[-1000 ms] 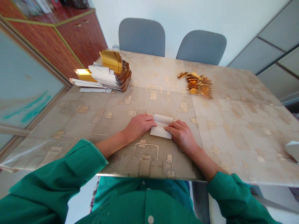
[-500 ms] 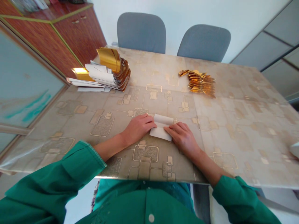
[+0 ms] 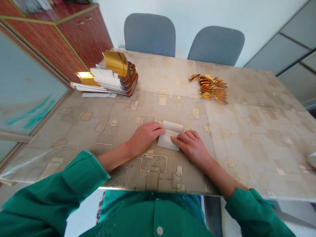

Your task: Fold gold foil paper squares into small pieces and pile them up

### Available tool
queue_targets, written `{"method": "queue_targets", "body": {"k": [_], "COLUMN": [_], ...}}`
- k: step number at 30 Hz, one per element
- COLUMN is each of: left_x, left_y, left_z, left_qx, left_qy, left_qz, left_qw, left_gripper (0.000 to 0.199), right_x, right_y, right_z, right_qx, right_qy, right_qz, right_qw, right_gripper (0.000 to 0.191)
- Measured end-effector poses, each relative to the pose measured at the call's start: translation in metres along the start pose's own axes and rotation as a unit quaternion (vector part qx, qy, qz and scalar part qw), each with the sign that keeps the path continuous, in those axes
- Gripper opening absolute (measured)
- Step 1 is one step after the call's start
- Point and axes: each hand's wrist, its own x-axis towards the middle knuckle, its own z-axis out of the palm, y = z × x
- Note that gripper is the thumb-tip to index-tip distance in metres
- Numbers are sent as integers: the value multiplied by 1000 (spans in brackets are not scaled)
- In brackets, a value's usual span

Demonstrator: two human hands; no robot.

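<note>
A small sheet of white paper lies on the patterned tablecloth in front of me, its far part folded up along a crease. At the paper's left edge, my left hand has its fingers closed together on the fold. My right hand is at the right edge, its index fingertip pressed on the paper and its other fingers curled. What is under the curled fingers is hidden.
A stack of gold-and-white paper sheets stands at the back left of the table. Folded gold paper pieces lie in a row at the back right. Two grey chairs stand behind the table.
My right index fingertip has slid slightly left and nearer to me across the paper. The paper's near edge has shifted a little to the left. My left hand is nearly still.
</note>
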Motion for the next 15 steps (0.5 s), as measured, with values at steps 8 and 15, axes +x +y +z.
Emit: {"method": "queue_targets", "body": {"k": [8,15], "left_x": [-15,-24], "left_y": [50,52], "left_z": [5,10], "left_qx": [-7,10], "left_qy": [9,-49], "left_qz": [23,20], "left_qw": [1000,999], "left_gripper": [39,54], "right_x": [0,-1], "right_y": [0,1], "right_z": [0,0], "right_qx": [-2,8], "right_qy": [-13,-6], "right_qz": [-4,5], "right_qw": [1000,1000], "right_gripper": [29,30]}}
